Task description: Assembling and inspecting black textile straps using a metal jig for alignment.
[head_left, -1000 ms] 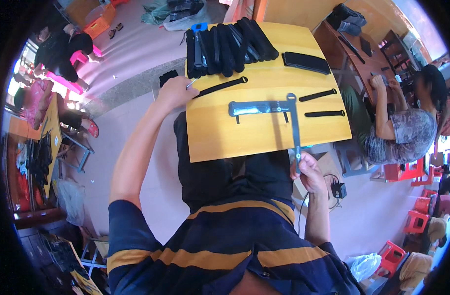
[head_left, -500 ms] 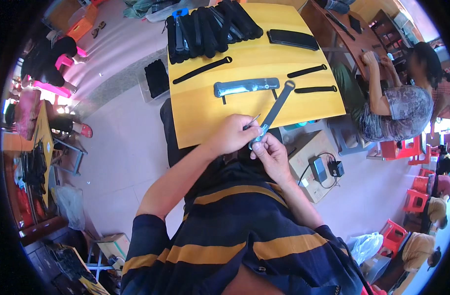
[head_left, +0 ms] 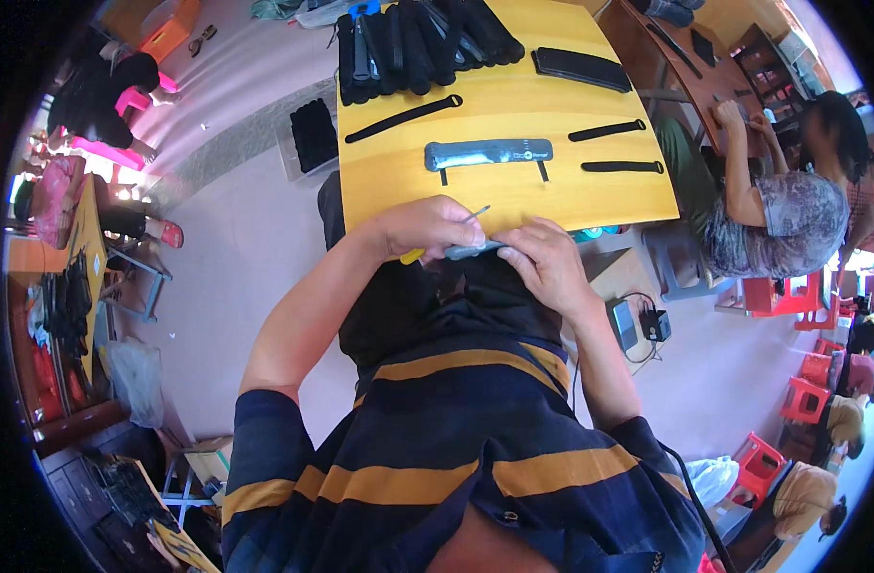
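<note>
My left hand [head_left: 437,229] is closed on a thin tool with a pointed metal tip [head_left: 480,213] and a yellow end [head_left: 411,256]. Its fingers also pinch one end of a grey strap-like piece [head_left: 470,251]. Opposite it, my right hand [head_left: 547,258] grips the other end, near the table's front edge. Most of the piece is hidden by my fingers. Just beyond my hands, a flat grey sleeve [head_left: 490,154] with two short black tabs lies on the yellow table [head_left: 389,186].
Black straps with end loops lie around the sleeve, one at left [head_left: 404,119] and two at right [head_left: 609,131]. A heap of black straps [head_left: 423,48] and a black case [head_left: 582,70] are at the back. A co-worker [head_left: 776,210] sits at right.
The strap pointed away over the table with its loop end showing; now only a short length shows, level between my hands. My right hand has turned over and moved slightly away from my body.
</note>
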Available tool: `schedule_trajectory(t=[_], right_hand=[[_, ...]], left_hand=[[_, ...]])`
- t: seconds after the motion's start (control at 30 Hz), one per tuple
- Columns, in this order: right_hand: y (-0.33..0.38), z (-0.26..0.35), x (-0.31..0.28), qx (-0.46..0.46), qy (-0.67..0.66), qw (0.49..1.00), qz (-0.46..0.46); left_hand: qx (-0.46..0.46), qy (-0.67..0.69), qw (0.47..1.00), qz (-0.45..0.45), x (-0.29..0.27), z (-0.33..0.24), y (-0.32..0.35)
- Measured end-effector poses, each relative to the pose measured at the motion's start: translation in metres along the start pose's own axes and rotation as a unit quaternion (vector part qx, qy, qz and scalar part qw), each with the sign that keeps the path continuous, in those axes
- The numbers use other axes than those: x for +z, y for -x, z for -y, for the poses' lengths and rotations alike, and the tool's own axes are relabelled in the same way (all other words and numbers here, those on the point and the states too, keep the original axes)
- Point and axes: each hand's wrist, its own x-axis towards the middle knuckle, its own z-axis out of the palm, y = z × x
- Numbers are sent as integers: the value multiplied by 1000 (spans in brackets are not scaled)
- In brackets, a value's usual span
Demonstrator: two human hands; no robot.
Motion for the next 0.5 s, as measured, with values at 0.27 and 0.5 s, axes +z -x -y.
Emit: schedule_trajectory(t=[0.27, 0.5], right_hand=[[-31, -9, 23, 11, 44, 995, -93], [-46, -18, 41, -15, 41, 996, -74]], left_hand=[[112, -306, 884, -336, -18, 16, 41], [127, -527, 776, -322, 7, 4, 59]])
